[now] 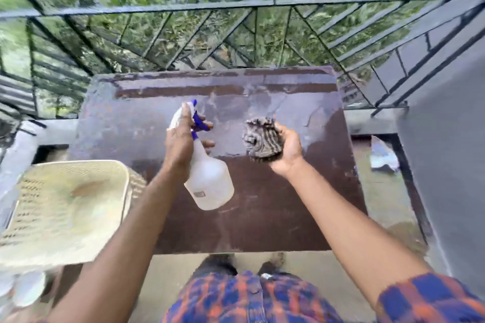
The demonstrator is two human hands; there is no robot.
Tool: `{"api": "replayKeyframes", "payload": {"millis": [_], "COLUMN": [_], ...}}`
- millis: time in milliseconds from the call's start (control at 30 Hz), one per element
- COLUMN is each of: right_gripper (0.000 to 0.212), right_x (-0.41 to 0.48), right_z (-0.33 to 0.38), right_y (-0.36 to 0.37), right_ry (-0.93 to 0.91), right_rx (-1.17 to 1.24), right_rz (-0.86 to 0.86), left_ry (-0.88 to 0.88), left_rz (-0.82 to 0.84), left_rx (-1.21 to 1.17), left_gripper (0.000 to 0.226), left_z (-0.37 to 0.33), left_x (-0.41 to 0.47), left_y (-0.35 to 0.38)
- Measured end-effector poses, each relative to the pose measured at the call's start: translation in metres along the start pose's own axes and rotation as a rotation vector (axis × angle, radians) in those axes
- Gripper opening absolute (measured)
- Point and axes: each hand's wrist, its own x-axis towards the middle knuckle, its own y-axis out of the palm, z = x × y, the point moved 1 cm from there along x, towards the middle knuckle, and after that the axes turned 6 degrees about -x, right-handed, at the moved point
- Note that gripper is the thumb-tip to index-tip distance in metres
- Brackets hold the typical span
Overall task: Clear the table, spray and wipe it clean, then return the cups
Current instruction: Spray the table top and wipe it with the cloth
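Note:
A dark brown table (275, 212) stands in front of me, its far half dusty and smeared with wet streaks. My left hand (181, 147) grips a translucent white spray bottle (210, 181) with a blue trigger, nozzle aimed at the far side of the table. My right hand (287, 149) is held palm up over the table's middle, closed on a bunched grey striped cloth (262, 139). No cups are in view.
A cream plastic chair (65, 207) stands at the table's left. A black metal railing (236, 5) runs behind the table, with greenery beyond. A grey wall (451, 139) rises on the right; a crumpled pale sheet (381, 157) lies on the floor beside the table.

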Motion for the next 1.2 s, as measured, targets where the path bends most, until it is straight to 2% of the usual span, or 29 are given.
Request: {"api": "replayKeyframes", "payload": {"millis": [100,167,267,333,367,433,467,500,633,767,867,967,1033,1100,1167,1200], "right_gripper": [0.038,0.047,0.044,0.044,0.048,0.057,0.061,0.064,0.065,0.058,0.058,0.06,0.06,0.059,0.057,0.055], "right_x": [0.02,0.037,0.047,0.053,0.062,0.081,0.091,0.1,0.12,0.141,0.178,0.225,0.247,0.244,0.222,0.212], "right_z": [0.014,0.029,0.071,0.101,0.112,0.122,0.122,0.121,0.102,0.085,0.102,0.117,0.111,0.096,0.09,0.096], "right_y": [-0.039,-0.059,-0.069,-0.071,-0.075,-0.082,-0.087,-0.095,-0.107,-0.103,-0.086,-0.048,-0.019,-0.006,-0.028,-0.052], "right_ry": [-0.053,-0.195,-0.515,-0.732,-0.761,-0.572,-0.461,-0.43,-0.521,-0.583,-0.624,-0.601,-0.578,-0.635,-0.736,-0.771], "right_rx": [-0.034,-0.174,-0.607,-1.014,-1.22,-1.658,-1.814,-1.897,-1.922,-1.91,-1.905,-1.866,-1.873,-1.943,-2.042,-2.062], "right_rz": [-0.194,-0.396,-0.69,-0.75,-0.703,-0.597,-0.582,-0.568,-0.508,-0.639,-0.655,-0.668,-0.573,-0.377,-0.195,-0.18], "left_ry": [-0.036,-0.051,-0.081,-0.108,-0.115,-0.12,-0.125,-0.127,-0.142,-0.175,-0.188,-0.168,-0.148,-0.128,-0.114,-0.115], "left_rz": [0.037,0.058,0.081,0.08,0.077,0.075,0.081,0.086,0.094,0.101,0.106,0.082,0.049,0.039,0.051,0.061], "left_rx": [0.007,0.022,0.049,0.062,0.054,0.043,0.041,0.04,0.001,-0.001,-0.014,-0.043,-0.037,-0.032,-0.032,-0.022], "left_gripper": [0.054,0.047,0.039,0.046,0.045,0.041,0.039,0.038,0.033,0.039,0.042,0.036,0.032,0.034,0.038,0.04], "left_z": [0.018,0.024,0.028,0.029,0.029,0.027,0.026,0.026,0.025,0.025,0.024,0.02,0.019,0.022,0.025,0.026], "left_x": [0.004,0.012,0.034,0.055,0.066,0.084,0.094,0.101,0.135,0.162,0.174,0.182,0.188,0.193,0.197,0.197], "left_y": [0.035,0.05,0.067,0.076,0.081,0.088,0.093,0.097,0.11,0.118,0.121,0.123,0.125,0.127,0.132,0.136]}}
